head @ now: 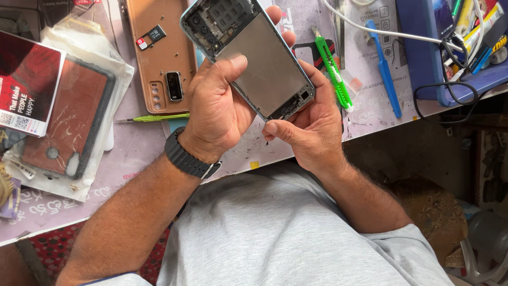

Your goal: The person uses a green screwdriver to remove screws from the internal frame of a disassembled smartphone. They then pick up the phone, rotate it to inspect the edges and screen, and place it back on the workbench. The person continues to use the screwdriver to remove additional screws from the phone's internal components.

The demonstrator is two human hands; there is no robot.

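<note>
- The opened phone [248, 53] is held in the air above the tabletop [132, 159], between chest and work area, with its inner side facing up.
- The left hand [217, 106] is closed around the phone's left long edge, its thumb laid across the flat metal shield plate [262, 61].
- The right hand [312, 127] is clamped on the lower right corner, with the thumb tip pressed just beside the bottom edge and the fingers curled behind the frame.
- Done, judging by the present state: the brown back cover [159, 47] is off and lies inner face down on the tabletop, well apart from the phone; a small card tray [151, 36] lies on top of it.
- Exposed: the circuit board region at the phone's upper end and the connector area at the lower end are open to view.
- Left, as a judgement: the internal parts appear to be in place, so the interior work looks early.
- Tools within reach, none in hand: a thin green screwdriver [156, 117] near the left wrist, a green utility knife [333, 71] and a blue pry tool [383, 66] to the right.
- A phone case in a clear bag [74, 116] lies at far left.
</note>
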